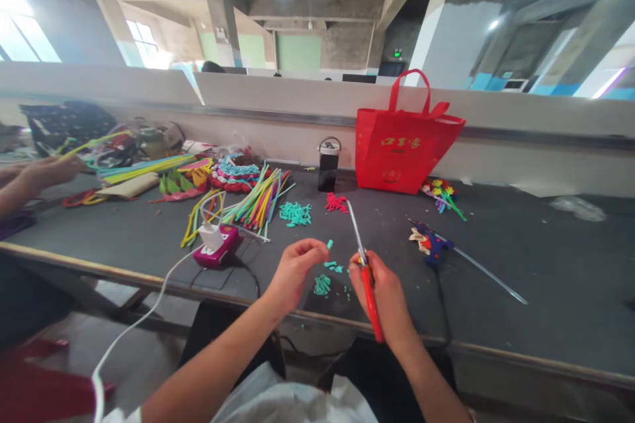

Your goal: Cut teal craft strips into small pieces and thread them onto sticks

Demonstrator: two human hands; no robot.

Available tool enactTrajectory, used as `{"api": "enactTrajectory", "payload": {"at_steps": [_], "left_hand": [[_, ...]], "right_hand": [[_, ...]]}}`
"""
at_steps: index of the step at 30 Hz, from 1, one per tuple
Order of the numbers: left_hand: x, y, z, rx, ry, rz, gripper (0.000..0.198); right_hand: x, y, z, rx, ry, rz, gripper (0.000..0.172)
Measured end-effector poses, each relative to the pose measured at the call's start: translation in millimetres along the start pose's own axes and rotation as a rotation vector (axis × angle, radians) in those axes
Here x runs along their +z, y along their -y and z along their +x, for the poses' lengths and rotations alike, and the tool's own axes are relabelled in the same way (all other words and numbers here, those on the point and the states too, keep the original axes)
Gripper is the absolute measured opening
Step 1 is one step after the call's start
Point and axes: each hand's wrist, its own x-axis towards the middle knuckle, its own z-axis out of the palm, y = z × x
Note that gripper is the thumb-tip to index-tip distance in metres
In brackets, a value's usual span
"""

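My left hand (pixel 301 269) pinches a short teal piece of pipe cleaner (pixel 330 244) between thumb and fingertips, a little above the table. Held in my right hand (pixel 384 287) is a pair of scissors (pixel 370 294) with red handles, blades pointing up and away. A gap separates the blades from the teal piece. On the table below lie small teal cuttings (pixel 322 285), and a few more pieces sit just beyond them. Farther back are a larger heap of teal pieces (pixel 295 213) and a heap of red pieces (pixel 337 203).
Behind stand a black bottle (pixel 328 168) and a red bag (pixel 404 152). A blue glue gun (pixel 432 243) with a long stick lies right. Colourful pipe cleaners (pixel 260 201) and a purple power strip (pixel 217 248) are left. Another person's hands (pixel 44 175) show far left.
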Motion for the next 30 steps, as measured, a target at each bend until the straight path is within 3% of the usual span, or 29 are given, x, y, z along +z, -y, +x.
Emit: {"api": "enactTrajectory", "payload": {"at_steps": [4, 8, 14, 30], "left_hand": [[11.4, -2, -22, 0.035, -0.084, -0.342, 0.011], [22.6, -3, -42, -0.004, -0.082, -0.439, 0.009], [29.2, -4, -54, -0.061, -0.087, -0.444, 0.011], [30.9, 2, -51, -0.066, -0.069, -0.358, 0.012]], "right_hand": [[17, 5, -50, 0.056, -0.017, -0.077, 0.023], [33, 6, -79, 0.057, -0.001, -0.168, 0.021], [33, 4, -72, 0.068, 0.011, -0.232, 0.021], [29, -2, -76, 0.025, -0.033, -0.358, 0.021]]}}
